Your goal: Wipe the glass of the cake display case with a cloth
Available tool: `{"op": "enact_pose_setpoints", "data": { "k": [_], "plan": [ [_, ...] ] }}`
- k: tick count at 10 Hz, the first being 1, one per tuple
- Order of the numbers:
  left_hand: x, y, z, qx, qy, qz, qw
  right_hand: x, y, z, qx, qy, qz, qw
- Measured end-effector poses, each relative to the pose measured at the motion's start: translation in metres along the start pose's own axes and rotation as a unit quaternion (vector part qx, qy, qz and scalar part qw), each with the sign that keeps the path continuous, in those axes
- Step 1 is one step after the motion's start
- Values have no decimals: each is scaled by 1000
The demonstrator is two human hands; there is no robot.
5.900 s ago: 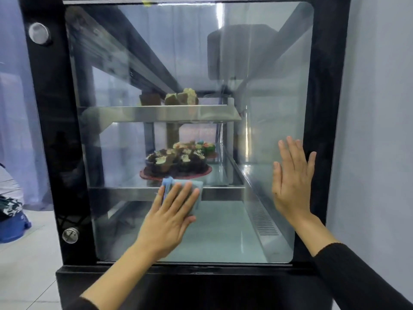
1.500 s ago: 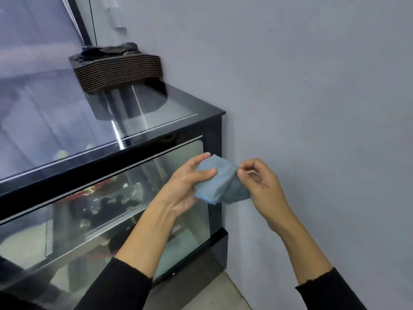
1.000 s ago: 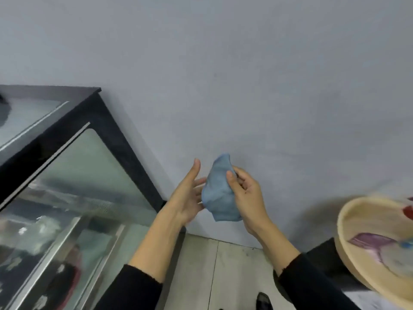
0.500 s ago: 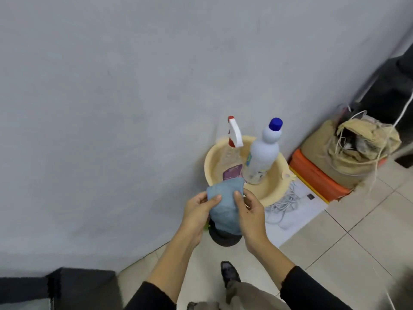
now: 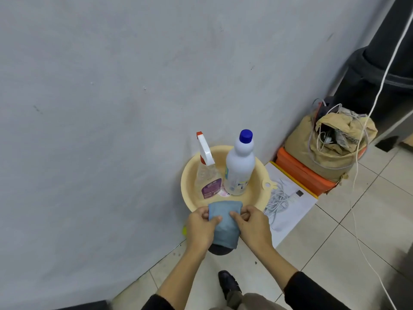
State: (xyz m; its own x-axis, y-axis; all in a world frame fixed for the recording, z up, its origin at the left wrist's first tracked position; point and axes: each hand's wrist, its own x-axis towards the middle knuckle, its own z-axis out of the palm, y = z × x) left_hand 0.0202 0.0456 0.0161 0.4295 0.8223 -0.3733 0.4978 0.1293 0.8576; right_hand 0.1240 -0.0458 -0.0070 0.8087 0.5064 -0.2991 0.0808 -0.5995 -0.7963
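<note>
A folded blue cloth point(image 5: 225, 222) hangs between both hands at the lower middle. My left hand point(image 5: 201, 229) pinches its left edge and my right hand point(image 5: 253, 227) pinches its right edge. The cloth is held just over the near rim of a yellow basin point(image 5: 188, 175) that stands by the grey wall. The cake display case is out of view.
Inside the basin stand a clear spray bottle point(image 5: 207, 175) with a white and red trigger and a white bottle point(image 5: 240, 168) with a blue cap. To the right lie a coiled white cable point(image 5: 278, 202) on paper, an orange crate point(image 5: 301, 173) under a tan sack point(image 5: 328, 142), and a hanging white cord point(image 5: 357, 166).
The view swung from the display case glass to the wall, then down to the basin on the floor. The cloth went from my left hand alone into both hands, lowered toward the basin.
</note>
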Motion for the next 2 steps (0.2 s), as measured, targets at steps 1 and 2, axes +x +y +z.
{"op": "enact_pose_setpoints", "data": {
  "k": [1, 2],
  "plan": [
    [5, -1, 5, 94, 26, 38, 995, 4, -4, -6, -49, 0, -7, 999],
    [6, -8, 7, 265, 60, 77, 959, -2, -10, -19, -82, -2, 10, 997]
  ]
}}
